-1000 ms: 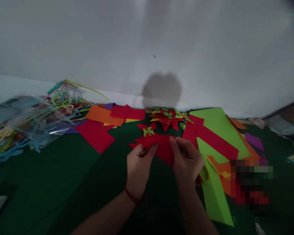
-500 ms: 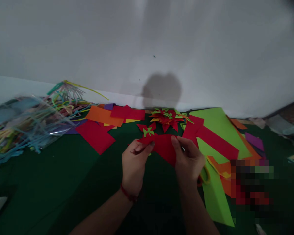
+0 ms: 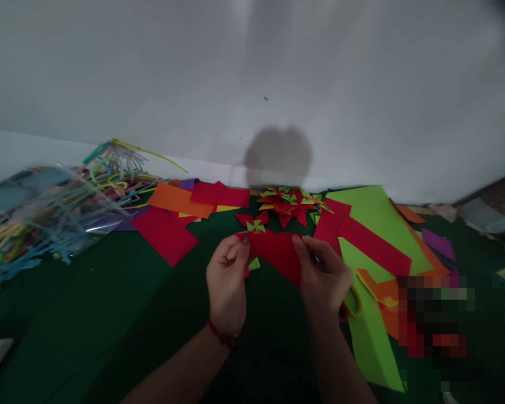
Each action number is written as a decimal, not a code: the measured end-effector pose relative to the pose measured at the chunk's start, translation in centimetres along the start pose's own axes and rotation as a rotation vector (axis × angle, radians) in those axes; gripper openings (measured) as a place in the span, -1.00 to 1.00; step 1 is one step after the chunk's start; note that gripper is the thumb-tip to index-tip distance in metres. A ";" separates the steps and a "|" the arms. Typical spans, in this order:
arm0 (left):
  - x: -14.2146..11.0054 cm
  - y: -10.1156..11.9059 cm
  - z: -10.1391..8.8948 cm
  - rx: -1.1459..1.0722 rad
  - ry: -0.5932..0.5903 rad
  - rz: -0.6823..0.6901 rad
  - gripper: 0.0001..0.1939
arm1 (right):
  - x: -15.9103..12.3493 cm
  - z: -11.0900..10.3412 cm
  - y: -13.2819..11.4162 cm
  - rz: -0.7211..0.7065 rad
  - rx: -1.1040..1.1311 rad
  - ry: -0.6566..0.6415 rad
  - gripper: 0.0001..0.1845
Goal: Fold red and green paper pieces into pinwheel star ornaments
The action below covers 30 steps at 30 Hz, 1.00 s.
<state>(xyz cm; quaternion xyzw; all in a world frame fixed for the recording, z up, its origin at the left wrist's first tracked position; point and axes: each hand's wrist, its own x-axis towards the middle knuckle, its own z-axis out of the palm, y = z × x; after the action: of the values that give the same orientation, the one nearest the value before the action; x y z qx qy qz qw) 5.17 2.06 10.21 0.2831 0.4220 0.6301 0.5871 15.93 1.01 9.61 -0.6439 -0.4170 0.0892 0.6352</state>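
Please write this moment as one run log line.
left hand: holds red paper | right hand: holds same paper | pile of cut paper stars: beyond paper

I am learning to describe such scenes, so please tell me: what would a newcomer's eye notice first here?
Probably the red paper, held between the left hand and right hand. Just beyond it, the spiky red and green paper cutouts stand out against the pale wall. At far left lies a colourful tangle of thin strips.

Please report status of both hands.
Left hand and right hand: grip closed on red paper sheet. Green-and-red paper cutouts just beyond.
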 end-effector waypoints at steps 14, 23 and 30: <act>1.1 0.7 -0.7 -0.114 -0.003 0.013 -0.79 | 1.5 -0.7 1.1 0.144 0.123 0.112 -0.80; 0.2 0.0 -0.6 0.290 -0.180 -0.157 -0.75 | 0.8 -0.2 0.7 0.098 0.059 -0.086 -0.81; 2.1 2.2 -1.4 0.516 -0.317 -0.039 -0.81 | 2.3 -1.3 1.0 0.143 0.012 -0.390 -0.78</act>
<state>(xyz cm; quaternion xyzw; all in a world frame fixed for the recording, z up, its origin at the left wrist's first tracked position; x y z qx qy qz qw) 2.55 3.93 11.12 0.5095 0.4768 0.4385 0.5664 18.66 1.73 9.86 -0.6385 -0.4847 0.2595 0.5385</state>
